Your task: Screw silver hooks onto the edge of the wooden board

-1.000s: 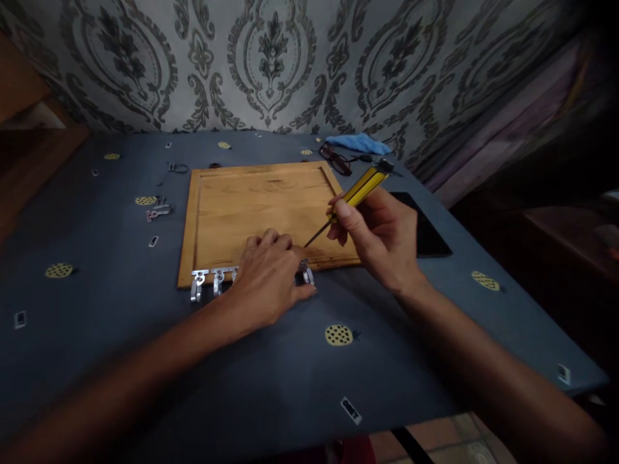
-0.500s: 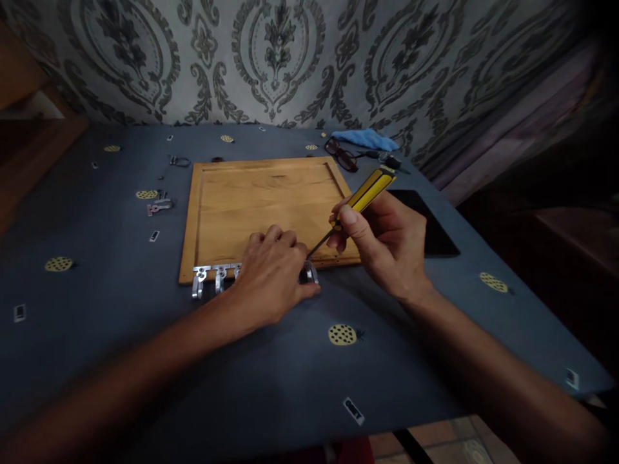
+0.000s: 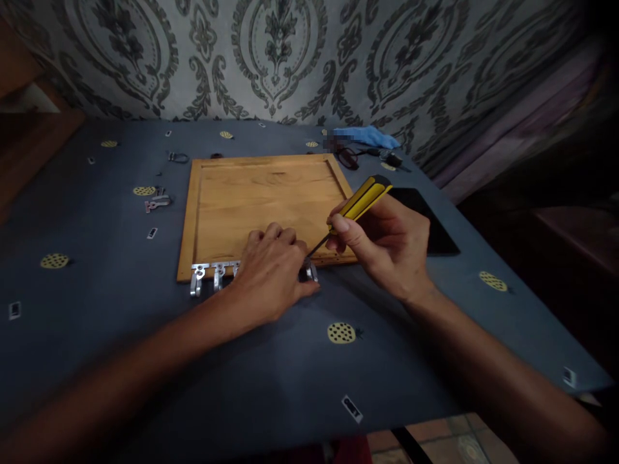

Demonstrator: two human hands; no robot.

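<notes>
Brought the screwdriver (image 3: pixel 363 201) down a little since a second ago, tip first, to the hinge (image 3: pixel 312 272) beside the left hand (image 3: pixel 271 274).

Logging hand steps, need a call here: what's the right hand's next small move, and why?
Probably a gentle twist of the screwdriver: the right hand grips its handle, and its shaft slants down to the metal fitting at the wooden panel's near edge, where the left hand rests. Whether the tip is seated is too small to tell.
</notes>
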